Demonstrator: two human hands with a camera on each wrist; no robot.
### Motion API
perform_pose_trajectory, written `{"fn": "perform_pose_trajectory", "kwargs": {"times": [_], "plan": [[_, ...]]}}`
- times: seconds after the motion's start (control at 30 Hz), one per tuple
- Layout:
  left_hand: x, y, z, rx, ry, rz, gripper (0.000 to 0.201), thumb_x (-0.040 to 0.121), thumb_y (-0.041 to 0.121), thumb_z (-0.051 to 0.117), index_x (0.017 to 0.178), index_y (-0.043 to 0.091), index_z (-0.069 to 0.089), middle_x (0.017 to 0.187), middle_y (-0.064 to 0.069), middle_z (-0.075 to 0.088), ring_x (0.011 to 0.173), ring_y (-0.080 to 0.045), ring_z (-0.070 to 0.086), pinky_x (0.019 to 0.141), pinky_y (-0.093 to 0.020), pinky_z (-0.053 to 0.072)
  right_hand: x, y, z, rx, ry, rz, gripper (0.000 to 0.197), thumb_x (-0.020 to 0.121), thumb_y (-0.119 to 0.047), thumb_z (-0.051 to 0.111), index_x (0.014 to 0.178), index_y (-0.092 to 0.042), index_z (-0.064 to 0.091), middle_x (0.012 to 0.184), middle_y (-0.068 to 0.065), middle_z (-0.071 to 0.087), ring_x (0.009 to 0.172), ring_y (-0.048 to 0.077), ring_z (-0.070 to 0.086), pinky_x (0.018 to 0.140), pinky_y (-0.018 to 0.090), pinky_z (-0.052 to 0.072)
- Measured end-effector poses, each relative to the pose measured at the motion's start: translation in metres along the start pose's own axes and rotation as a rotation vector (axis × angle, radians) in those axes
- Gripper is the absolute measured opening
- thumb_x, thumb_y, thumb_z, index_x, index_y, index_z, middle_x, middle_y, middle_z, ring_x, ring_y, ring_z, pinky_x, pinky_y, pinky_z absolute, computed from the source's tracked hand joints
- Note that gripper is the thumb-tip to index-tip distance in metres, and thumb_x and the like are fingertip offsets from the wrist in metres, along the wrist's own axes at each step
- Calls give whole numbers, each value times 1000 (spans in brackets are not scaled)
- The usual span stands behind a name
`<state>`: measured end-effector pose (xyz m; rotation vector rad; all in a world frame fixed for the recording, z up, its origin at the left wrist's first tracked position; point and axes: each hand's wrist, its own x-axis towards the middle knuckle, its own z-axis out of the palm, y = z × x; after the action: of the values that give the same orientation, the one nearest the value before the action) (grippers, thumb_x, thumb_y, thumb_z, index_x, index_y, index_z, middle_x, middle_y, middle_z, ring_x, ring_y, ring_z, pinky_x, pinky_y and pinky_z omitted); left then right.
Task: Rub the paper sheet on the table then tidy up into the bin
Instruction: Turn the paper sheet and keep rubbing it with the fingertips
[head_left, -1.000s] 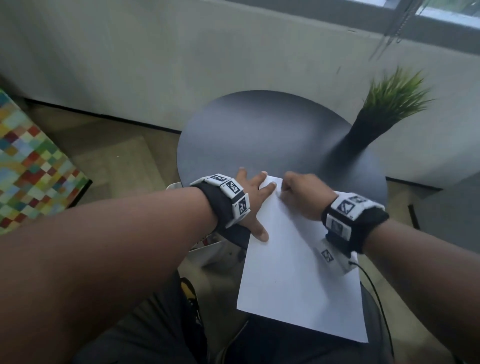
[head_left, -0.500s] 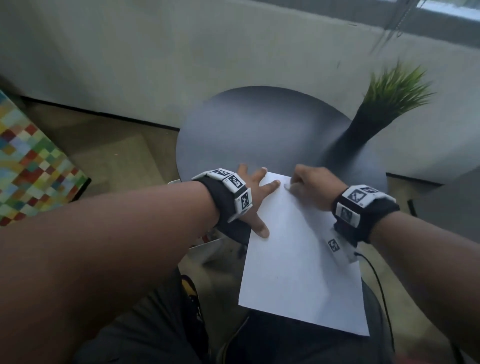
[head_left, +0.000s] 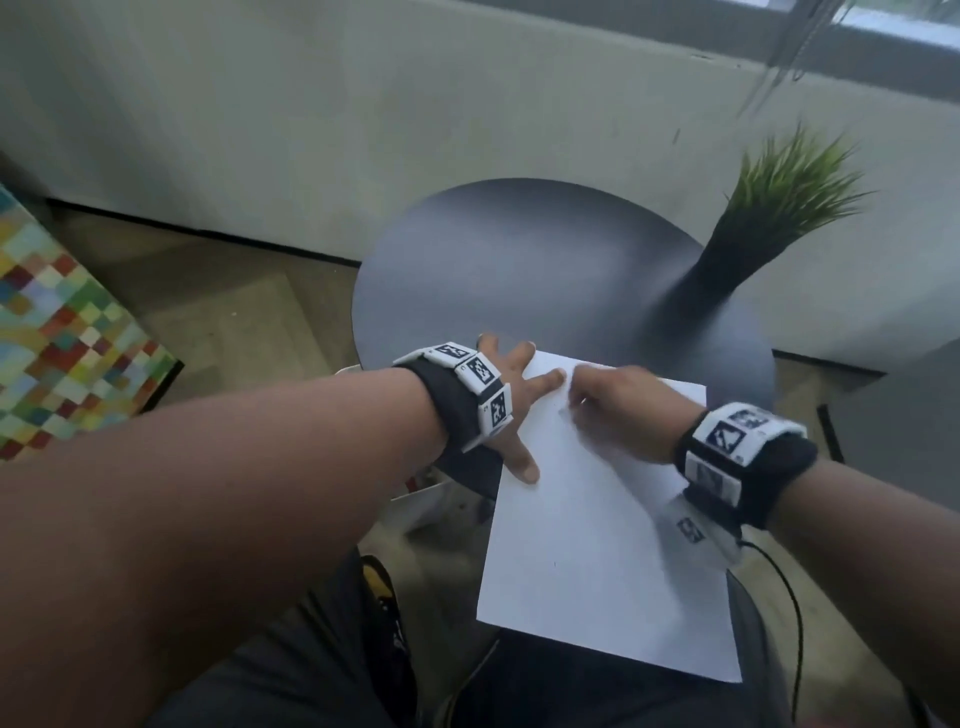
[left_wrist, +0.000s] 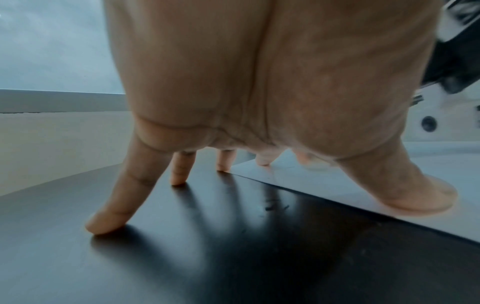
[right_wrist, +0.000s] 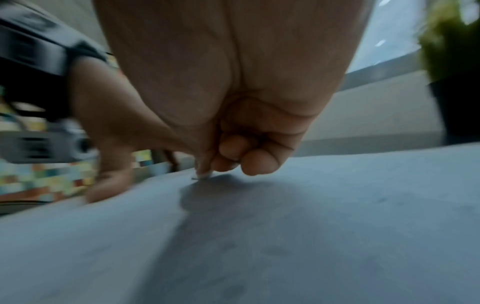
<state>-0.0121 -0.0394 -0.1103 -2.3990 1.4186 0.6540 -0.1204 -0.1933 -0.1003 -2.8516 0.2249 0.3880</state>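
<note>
Fingers (left_wrist: 179, 170) of the left hand (head_left: 511, 400) spread straight, pinning the paper sheet (head_left: 597, 535); the right hand (head_left: 618, 410) is curled, its fingertips on the sheet.

The sheet lies on the near edge of the round table (head_left: 519, 270), its near half hanging off. The right hand looks blurred; whether it pinches anything small I cannot tell. The rubbing step seems underway. Next likely calls for lifting the sheet toward a bin, which is not clearly in view.
</note>
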Motion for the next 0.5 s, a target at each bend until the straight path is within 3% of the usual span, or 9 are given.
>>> {"fn": "perform_pose_trajectory", "kwargs": {"times": [0.07, 0.17, 0.23, 0.3, 0.37, 0.5], "plan": [[1, 0, 0, -5, -3, 4, 130, 61, 84, 72, 159, 45, -4, 164, -4, 9, 139, -45, 18, 103, -58, 40, -10, -8, 6, 0, -90, -132, 9, 88, -21, 53, 95, -18, 57, 84, -4, 60, 80, 23, 57, 68, 30, 43], [1, 1, 0, 2, -10, -7, 130, 61, 86, 70, 159, 46, -5, 165, -3, 7, 140, -45, 19, 103, -58, 39, 4, 21, -10, 60, 27, 49, 8, 87, -25, 56, 92, -20, 59, 80, 0, 63, 77, 26, 59, 67, 31, 47], [1, 1, -1, 4, -11, -12, 130, 60, 86, 71, 158, 46, -5, 164, -4, 8, 139, -45, 20, 103, -58, 41, 6, 25, -9, 45, 68, 96, 11, 90, -28, 57, 95, -18, 58, 79, -1, 59, 78, 27, 57, 64, 29, 42], [2, 1, 1, 0, -3, -3, 130, 59, 85, 72, 159, 45, -3, 162, -5, 11, 136, -44, 23, 102, -57, 42, -1, 2, 2, -9, -1, -11, 9, 91, -25, 52, 96, -19, 55, 80, -4, 54, 77, 24, 54, 63, 27, 35], [2, 0, 1, -5, 2, 3, 130, 59, 84, 72, 158, 45, -1, 162, -6, 13, 136, -45, 23, 101, -57, 43, -6, -11, 9, 1, -58, -113, 7, 89, -23, 50, 95, -22, 54, 80, -6, 55, 75, 21, 52, 65, 27, 36], [2, 2, 0, 7, -15, -14, 131, 59, 87, 70, 158, 46, -5, 164, -4, 8, 138, -45, 21, 105, -60, 40, 20, 25, -11, 63, 75, 164, 11, 90, -32, 57, 93, -22, 55, 87, 3, 64, 81, 28, 58, 69, 32, 48]]}}
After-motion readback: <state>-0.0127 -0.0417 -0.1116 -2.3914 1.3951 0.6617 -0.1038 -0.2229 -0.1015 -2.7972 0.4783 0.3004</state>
